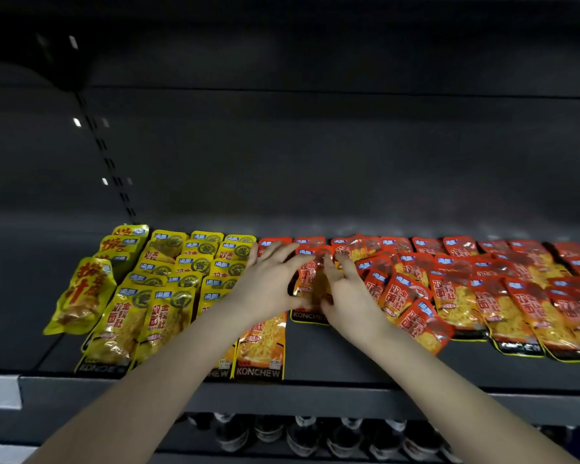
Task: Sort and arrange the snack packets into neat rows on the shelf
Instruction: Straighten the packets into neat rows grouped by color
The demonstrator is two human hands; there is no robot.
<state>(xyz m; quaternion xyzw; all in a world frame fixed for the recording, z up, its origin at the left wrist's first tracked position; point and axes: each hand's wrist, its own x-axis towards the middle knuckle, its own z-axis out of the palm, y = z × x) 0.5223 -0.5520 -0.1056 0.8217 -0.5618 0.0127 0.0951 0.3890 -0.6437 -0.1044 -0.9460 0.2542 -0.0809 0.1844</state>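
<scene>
Yellow snack packets (163, 296) lie in overlapping rows on the left of the dark shelf (349, 360). Red packets (503, 296) spread across the right, loosely overlapped and partly askew. Between them a red packet (310, 283) lies under both hands. My left hand (268, 283) rests on its left edge with fingers spread. My right hand (345, 293) presses on its right side, fingers curled over it. Another orange-red packet (262, 349) lies below my left wrist, at the shelf's front edge.
A lone yellow packet (81, 296) lies tilted at the far left. The shelf's front lip (315, 393) runs across below. Bottles (302, 433) stand on the lower shelf. The dark back wall and an upright slotted rail (108, 159) stand behind.
</scene>
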